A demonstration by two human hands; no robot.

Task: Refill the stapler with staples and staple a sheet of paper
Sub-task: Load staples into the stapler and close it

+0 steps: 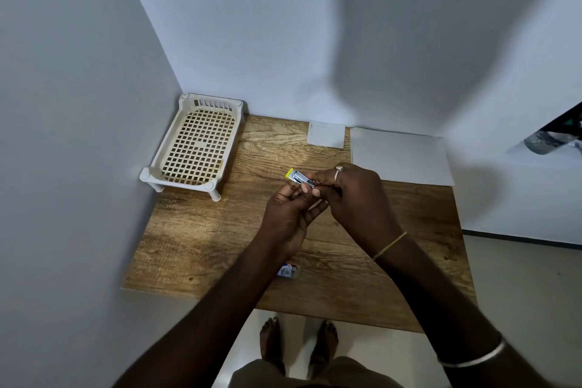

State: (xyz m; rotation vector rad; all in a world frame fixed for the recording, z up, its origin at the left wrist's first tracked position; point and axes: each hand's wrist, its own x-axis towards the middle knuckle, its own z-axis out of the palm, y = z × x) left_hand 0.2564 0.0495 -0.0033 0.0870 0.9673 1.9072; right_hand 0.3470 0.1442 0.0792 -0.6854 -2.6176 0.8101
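Observation:
A small stapler [299, 177] with a yellow end and a bare metal channel is held above the middle of the wooden table [195, 242]. My left hand [291, 214] grips it from below and my right hand [356, 198] pinches its near end; both hide most of its body. A small staple box [288, 271] lies on the table near the front edge, partly hidden by my left forearm. A large white sheet of paper [400, 156] lies at the back right, with a smaller white square sheet [326, 134] beside it at the back.
A cream plastic lattice tray on short legs [196, 143] stands in the back left corner against the walls. White walls close the table at the left and back. My bare feet [299, 343] stand on the floor below the front edge.

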